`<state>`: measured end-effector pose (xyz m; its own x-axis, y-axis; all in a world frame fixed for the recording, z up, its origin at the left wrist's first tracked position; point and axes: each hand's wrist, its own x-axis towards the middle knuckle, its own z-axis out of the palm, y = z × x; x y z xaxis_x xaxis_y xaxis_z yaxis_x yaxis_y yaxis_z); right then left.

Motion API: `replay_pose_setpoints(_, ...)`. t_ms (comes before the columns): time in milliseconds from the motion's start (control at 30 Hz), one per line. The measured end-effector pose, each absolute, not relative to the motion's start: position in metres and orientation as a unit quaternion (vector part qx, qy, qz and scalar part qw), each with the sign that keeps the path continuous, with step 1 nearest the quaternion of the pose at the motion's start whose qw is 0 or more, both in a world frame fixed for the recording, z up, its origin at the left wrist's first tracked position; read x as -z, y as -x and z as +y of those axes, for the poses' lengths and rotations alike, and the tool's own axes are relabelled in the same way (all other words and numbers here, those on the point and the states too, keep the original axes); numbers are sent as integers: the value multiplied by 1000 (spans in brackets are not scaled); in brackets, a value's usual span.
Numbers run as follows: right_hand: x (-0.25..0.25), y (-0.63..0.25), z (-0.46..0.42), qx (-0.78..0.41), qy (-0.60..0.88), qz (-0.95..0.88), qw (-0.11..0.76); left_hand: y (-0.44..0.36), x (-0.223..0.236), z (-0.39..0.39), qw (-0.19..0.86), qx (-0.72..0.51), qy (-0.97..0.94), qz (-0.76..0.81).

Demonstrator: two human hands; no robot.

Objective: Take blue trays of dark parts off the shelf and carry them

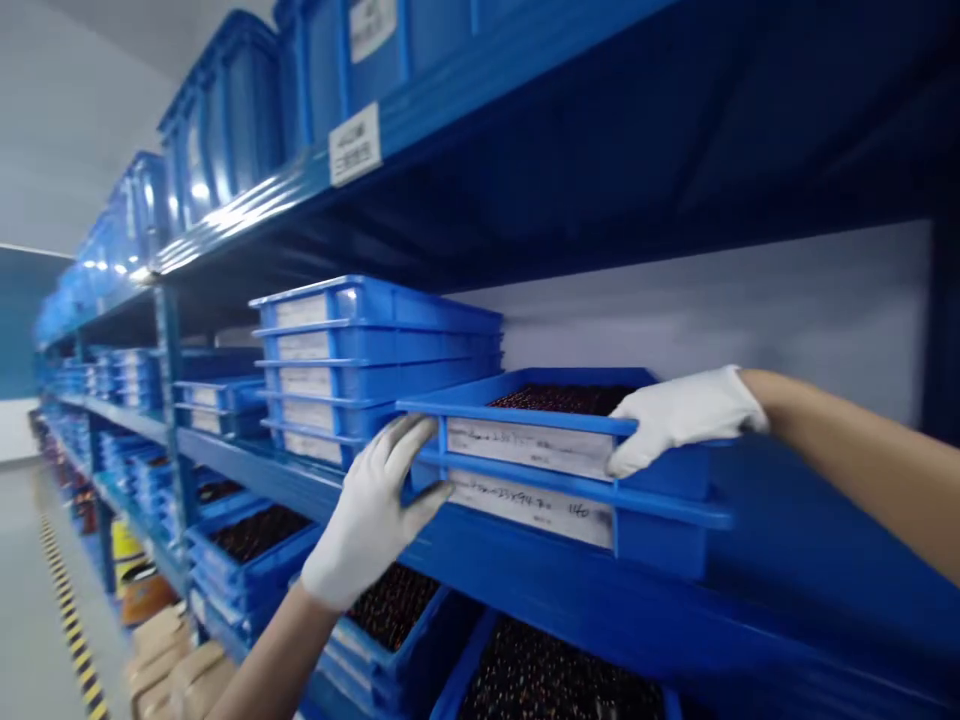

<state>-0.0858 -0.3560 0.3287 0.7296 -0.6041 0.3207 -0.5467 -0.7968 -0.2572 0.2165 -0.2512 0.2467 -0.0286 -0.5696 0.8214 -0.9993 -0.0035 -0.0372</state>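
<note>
Both gloved hands on the top tray.
Left hand (373,510) grips the top tray (555,420) at its left corner; right hand (679,415) clasps its front rim on the shelf (525,575).

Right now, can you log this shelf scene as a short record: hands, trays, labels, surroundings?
left hand: white-gloved left hand grips the left front corner of the two stacked shallow blue plastic trays
right hand: white-gloved right hand grips the top tray's front rim
contents: small dark parts fill the top tray
labels: white handwritten strips, unreadable
beside: taller stack of blue trays to the left
support: blue metal shelf
</note>
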Motion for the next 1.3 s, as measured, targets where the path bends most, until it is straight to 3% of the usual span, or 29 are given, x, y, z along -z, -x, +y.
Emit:
replay_pose_setpoints(33, -336, 91, -356, 100, 938, 291, 161, -209, -271, -266, 253, -356, -622, -650)
replay_pose_setpoints(100, -345, 97, -353, 59, 934, 285, 205, -204, -305, -288, 204, -347, -632, -662)
replay_pose_setpoints(167, -341, 100, -348, 126, 928, 331, 118, -211, -323, -301, 158, -325, -658, -660)
replay_pose_setpoints(367, -298, 108, -348, 229, 857, 334, -319, -229, -326, -307, 78, -330, -685, -645)
replay_pose_setpoints(500, -297, 107, -362, 259, 832, 270, -409, -230, -324, -310, 64, -361, -681, -634)
replay_pose_setpoints(800, -342, 99, -362, 252, 831, 278, -410, -234, -364, -311, -1, -346, -673, -654)
replay_pose_setpoints(1300, -336, 101, -322, 258, 841, 222, -422, -226, -366, -260, -7, -297, -695, -654)
